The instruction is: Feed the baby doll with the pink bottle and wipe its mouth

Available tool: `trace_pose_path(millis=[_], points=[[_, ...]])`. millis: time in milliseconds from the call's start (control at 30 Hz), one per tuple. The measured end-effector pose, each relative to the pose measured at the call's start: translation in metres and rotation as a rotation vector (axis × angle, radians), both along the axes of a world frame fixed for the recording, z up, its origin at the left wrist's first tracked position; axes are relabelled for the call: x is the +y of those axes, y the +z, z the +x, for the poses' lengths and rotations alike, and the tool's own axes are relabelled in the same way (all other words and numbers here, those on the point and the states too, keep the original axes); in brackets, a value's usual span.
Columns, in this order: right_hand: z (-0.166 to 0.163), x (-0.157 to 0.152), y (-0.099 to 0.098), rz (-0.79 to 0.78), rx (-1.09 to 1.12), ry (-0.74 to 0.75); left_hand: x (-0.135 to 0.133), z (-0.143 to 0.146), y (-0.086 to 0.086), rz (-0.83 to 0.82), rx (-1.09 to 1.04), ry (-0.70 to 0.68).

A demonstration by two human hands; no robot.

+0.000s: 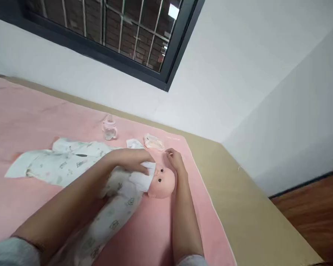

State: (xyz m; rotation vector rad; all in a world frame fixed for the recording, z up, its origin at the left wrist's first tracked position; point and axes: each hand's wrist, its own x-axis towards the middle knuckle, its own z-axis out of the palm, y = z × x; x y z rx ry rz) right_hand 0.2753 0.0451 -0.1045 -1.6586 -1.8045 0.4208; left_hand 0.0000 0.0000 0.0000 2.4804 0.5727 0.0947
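Observation:
A baby doll (162,181) lies on a pink blanket (22,122), dressed in a white printed romper (113,214). My left hand (133,159) rests flat over the doll's chest and collar, fingers pressing the white fabric near its neck. My right hand (176,160) sits just behind the doll's head, fingers curled together as if pinching a bit of cloth; what they hold is too small to make out. A second printed garment (61,160) lies spread out to the left of the doll.
A small clear baby bottle (110,128) stands at the blanket's far edge. Beside it lie a folded white cloth (134,143) and a small wrapped packet (154,142). The blanket covers a tan mattress (252,218) against a white wall; a barred window (113,29) is above.

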Motion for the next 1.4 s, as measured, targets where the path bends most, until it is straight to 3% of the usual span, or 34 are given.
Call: trace_pose_path(millis=[233, 400, 733, 1400], points=[[0.001, 0.006, -0.031, -0.073, 0.042, -0.008, -0.005, 0.001, 0.001, 0.014, 0.12, 0.045], [0.003, 0.009, -0.042, -0.077, 0.129, -0.017, -0.004, -0.001, 0.002, 0.049, 0.115, 0.038], [0.004, 0.007, -0.046, -0.096, 0.186, -0.059, -0.003, -0.004, 0.003, 0.036, 0.13, 0.096], [0.003, 0.004, -0.047, -0.087, 0.23, -0.06, 0.004, 0.001, -0.004, 0.204, 0.138, 0.127]])
